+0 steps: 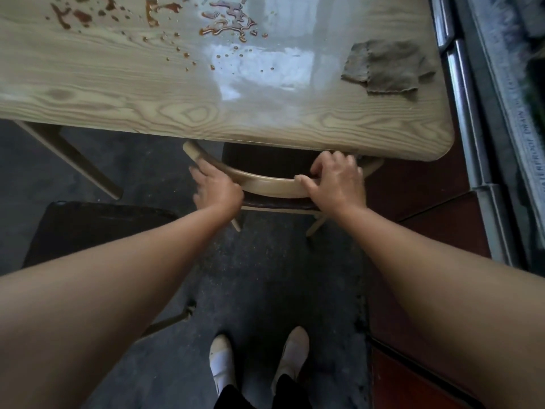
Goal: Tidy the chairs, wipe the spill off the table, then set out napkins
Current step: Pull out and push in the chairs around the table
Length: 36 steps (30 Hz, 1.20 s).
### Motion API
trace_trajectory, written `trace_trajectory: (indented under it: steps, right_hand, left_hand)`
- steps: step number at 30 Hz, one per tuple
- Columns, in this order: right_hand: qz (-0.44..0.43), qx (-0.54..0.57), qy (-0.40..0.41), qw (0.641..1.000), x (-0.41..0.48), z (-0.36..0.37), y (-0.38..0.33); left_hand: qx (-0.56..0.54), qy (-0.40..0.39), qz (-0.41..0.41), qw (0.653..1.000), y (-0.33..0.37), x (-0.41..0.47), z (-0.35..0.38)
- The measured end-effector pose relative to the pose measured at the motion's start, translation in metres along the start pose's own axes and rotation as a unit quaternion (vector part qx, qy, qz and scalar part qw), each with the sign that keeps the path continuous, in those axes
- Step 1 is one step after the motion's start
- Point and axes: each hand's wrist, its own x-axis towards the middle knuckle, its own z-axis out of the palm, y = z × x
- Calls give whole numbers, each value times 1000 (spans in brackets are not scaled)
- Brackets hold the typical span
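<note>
Chair of pale wood with a curved backrest and dark seat sat tucked under the light wood-grain table. Right hand curled around the backrest rail; left hand rested on it, fingers loosely spread. Brown spill lay farther along the tabletop, a grey-brown cloth near the right edge.

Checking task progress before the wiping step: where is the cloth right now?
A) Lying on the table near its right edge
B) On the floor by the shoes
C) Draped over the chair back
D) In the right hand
A: the grey cloth lies crumpled on the wooden table near its right edge, untouched, while the left hand and right hand are on the chair back.
</note>
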Motion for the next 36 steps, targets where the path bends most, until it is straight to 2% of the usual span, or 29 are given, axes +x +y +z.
trace_trajectory:
  steps: [2, 4, 6, 9, 10, 12, 16, 24, 28, 33, 36]
  right_hand:
    - [136, 16, -1, 991, -6, 1, -1]
    - [286, 93, -57, 952, -9, 0, -3]
    - [383, 253, -124, 880, -12, 1, -10]
    - [447, 509, -159, 718, -8, 4, -24]
    - [458, 550, -150, 682, -3, 6, -28]
    - [474, 569, -134, 658, 9, 12, -32]
    - [488, 566, -133, 651, 20, 17, -48]
    - [514, 544, -141, 648, 22, 12, -50]
    - [501, 536, -156, 661, 19, 6, -53]
    - [503, 486, -184, 690, 7, 3, -57]
    - [510, 439, -195, 713, -5, 6, -64]
  left_hand:
    - [-144, -40, -75, 986, 4, 9, -6]
    - [-270, -91, -108, 952, 8, 11, -10]
    - [-338, -124, -124, 925, 13, 11, -11]
    - [-374, -125, -152, 907, 19, 11, -7]
    - [-388, -121, -158, 900, 22, 11, -7]
    - [-408, -107, -168, 891, 25, 15, -7]
    - [-408, -108, -161, 892, 27, 22, -16]
    - [-425, -160, -212, 865, 25, 22, -20]
    - [-353, -154, -174, 906, 21, 23, -20]
    - [-290, -185, -150, 927, 4, 8, -31]
    - [-234, -201, -102, 946, -13, -1, -43]
